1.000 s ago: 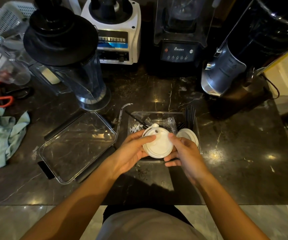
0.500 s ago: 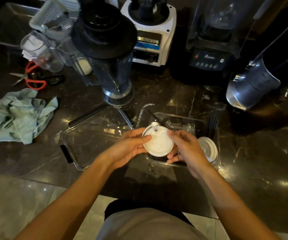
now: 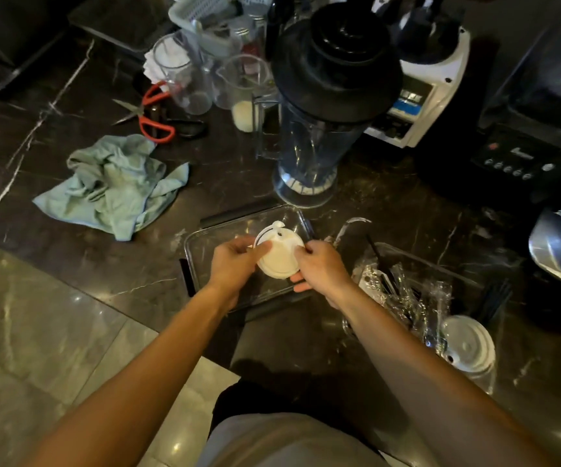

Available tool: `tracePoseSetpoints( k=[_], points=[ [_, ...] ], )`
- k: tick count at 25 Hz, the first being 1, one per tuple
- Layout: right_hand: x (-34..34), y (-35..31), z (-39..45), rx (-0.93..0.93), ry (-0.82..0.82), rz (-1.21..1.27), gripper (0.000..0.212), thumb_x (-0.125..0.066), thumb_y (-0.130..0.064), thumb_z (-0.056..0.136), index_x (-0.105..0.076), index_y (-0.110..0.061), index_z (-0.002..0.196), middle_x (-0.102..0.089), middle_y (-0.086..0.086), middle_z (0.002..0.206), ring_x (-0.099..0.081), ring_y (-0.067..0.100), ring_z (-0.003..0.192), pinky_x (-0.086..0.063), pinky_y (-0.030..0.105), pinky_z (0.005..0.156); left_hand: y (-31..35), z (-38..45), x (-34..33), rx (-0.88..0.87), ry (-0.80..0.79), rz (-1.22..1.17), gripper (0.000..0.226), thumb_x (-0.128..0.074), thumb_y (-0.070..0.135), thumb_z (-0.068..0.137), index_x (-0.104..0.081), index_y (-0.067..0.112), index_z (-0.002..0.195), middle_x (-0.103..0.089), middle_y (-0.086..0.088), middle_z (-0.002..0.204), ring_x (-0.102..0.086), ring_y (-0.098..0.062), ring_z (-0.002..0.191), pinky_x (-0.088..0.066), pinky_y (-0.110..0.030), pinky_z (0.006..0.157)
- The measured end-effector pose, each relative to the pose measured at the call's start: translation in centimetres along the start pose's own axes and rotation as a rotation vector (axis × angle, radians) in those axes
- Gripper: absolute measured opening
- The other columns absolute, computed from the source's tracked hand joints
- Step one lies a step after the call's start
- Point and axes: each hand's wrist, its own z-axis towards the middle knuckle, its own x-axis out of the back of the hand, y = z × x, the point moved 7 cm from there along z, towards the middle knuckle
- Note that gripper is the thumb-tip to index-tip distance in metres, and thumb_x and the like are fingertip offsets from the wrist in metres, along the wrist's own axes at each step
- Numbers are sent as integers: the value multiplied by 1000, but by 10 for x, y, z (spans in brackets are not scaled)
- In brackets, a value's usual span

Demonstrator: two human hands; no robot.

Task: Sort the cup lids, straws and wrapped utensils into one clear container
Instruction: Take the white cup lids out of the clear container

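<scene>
Blender jar just behind container; hands' lid above it.

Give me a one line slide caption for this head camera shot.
Both hands, left and right, hold a white cup lid over an empty clear container on a dark marble counter.

I hold a white cup lid over the empty clear container, while another lid, wrapped utensils and black straws (bunched upright) fill the right-hand container.
</scene>
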Motion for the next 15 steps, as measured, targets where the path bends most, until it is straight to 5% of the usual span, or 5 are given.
tracePoseSetpoints(
  k=[3, 7, 12, 15],
  points=[
    [-5, 8, 15, -32, 93, -111, 34, -49, -31, 103, -65, -5, 118, -71, 14, 107, -76, 25, 84, -66, 41, 63, 0, 13, 8, -90, 91, 221, 25, -86, 37, 78, -74, 21, 93, -78, -7, 94, -75, -27, 93, -60, -50, 88],
    [1, 4, 13, 40, 236, -343, 34, -48, -38, 99, -63, -10, 106, -71, 14, 105, -75, 30, 87, -64, 48, 71, 9, 15, -2, -204, 32, 466, 29, -81, 39, 84, -81, 16, 102, -80, 0, 94, -74, -14, 89, -61, -43, 87],
    [22, -22, -22, 183, 334, -461, 30, -59, -39, 101, -64, -13, 115, -71, 5, 104, -71, 24, 94, -55, 34, 72, 22, 4, -4, -240, 60, 546, 54, -77, 64, 72, -66, 30, 113, -73, 8, 105, -70, -13, 97, -60, -47, 87],
    [85, -23, -61, 230, 482, -424, 21, -61, -38, 100, -68, -20, 109, -72, -3, 91, -68, 15, 81, -46, 27, 63, 52, -17, -37, -340, -10, 434, 42, -81, 48, 78, -63, 30, 112, -69, 5, 99, -69, -11, 91, -60, -38, 83]
  ],
)
